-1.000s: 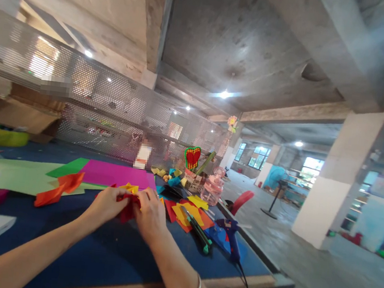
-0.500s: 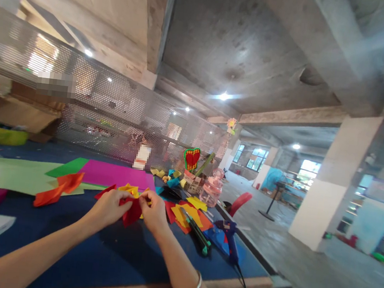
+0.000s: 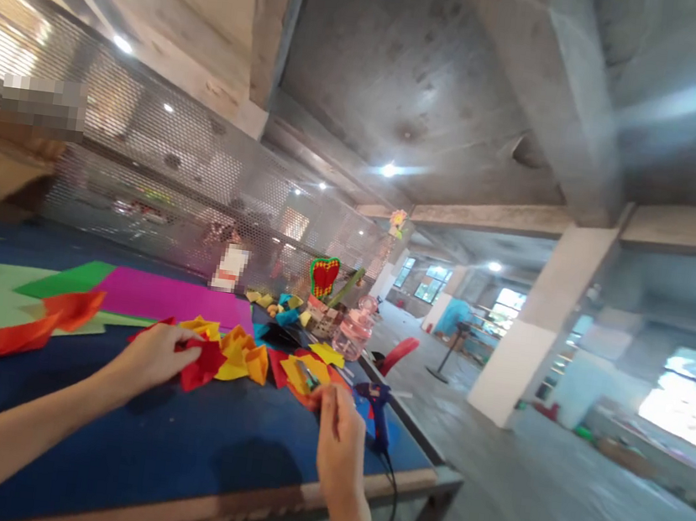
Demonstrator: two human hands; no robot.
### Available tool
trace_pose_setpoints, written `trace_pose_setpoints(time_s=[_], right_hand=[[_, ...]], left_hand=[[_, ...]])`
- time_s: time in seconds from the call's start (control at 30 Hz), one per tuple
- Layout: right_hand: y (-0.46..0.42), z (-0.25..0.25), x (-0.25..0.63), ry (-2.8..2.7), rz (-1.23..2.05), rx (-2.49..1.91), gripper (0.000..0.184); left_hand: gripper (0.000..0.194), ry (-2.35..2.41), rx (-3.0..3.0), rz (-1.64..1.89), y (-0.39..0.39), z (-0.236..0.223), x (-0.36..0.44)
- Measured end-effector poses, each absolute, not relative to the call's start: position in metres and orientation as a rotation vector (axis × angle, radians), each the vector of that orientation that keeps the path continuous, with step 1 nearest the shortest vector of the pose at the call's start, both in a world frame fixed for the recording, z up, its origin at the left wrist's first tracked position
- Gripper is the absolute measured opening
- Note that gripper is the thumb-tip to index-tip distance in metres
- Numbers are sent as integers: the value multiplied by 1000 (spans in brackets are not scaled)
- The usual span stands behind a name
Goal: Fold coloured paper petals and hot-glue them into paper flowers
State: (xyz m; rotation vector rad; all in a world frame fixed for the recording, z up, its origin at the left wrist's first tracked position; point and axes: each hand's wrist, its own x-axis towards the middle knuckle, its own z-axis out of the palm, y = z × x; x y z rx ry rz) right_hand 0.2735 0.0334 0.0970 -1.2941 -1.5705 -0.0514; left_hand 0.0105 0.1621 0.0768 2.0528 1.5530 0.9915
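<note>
My left hand (image 3: 155, 355) pinches a folded piece of red paper (image 3: 204, 367) between thumb and fingers, just above the blue table top. Beside it lie several folded yellow paper pieces (image 3: 239, 355). My right hand (image 3: 340, 433) is apart from the red paper, its fingers curled closed near the table's right side. Just beyond its fingertips shows the tip of a slim dark tool (image 3: 309, 375) over yellow and orange paper scraps (image 3: 289, 374). The hand hides the rest of that tool, and I cannot make out what the fingers hold.
A blue glue gun (image 3: 379, 408) with a trailing cord lies at the right edge. Farther back are a pink clear jar (image 3: 353, 333) and a red heart ornament (image 3: 324, 278). Purple sheet (image 3: 175, 300), green sheets and crumpled orange paper (image 3: 45, 325) lie left. A mesh panel (image 3: 192, 191) borders the back.
My right hand has let go of the red paper and moved right, toward the slim tool. My left hand keeps hold of the paper. The view has swung to the right.
</note>
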Motion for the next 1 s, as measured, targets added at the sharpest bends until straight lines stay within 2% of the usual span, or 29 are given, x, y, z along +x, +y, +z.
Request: trace_pose_setpoints(time_s=[0.13, 0.2, 0.3, 0.4, 0.47, 0.67, 0.8, 0.9, 1.0], right_hand=[[3, 86, 350, -1316, -500, -1578, 28], [4, 83, 382, -1171, -567, -1777, 36], [22, 81, 417, -1118, -409, -1993, 52], [47, 81, 434, -1282, -103, -2058, 51], [61, 81, 440, -1323, -20, -2071, 48], [73, 77, 440, -1332, -93, -2017, 26], [66, 90, 424, -1263, -247, -1937, 42], [62, 106, 384, -1341, -286, -1706, 52], [64, 113, 324, -1616, -271, -1463, 46]], left_hand=[[34, 1496, 1937, 1066, 167, 72, 12], [33, 1485, 1914, 1070, 168, 71, 12], [32, 1443, 1868, 1083, 166, 70, 11], [32, 1364, 1782, 1148, 163, 71, 11], [31, 1341, 1709, 1176, 161, 73, 13], [27, 1237, 1499, 1175, 154, 84, 17], [25, 1221, 1464, 1159, 154, 84, 19], [23, 1220, 1460, 1137, 155, 82, 21], [22, 1316, 1630, 1179, 155, 81, 18]])
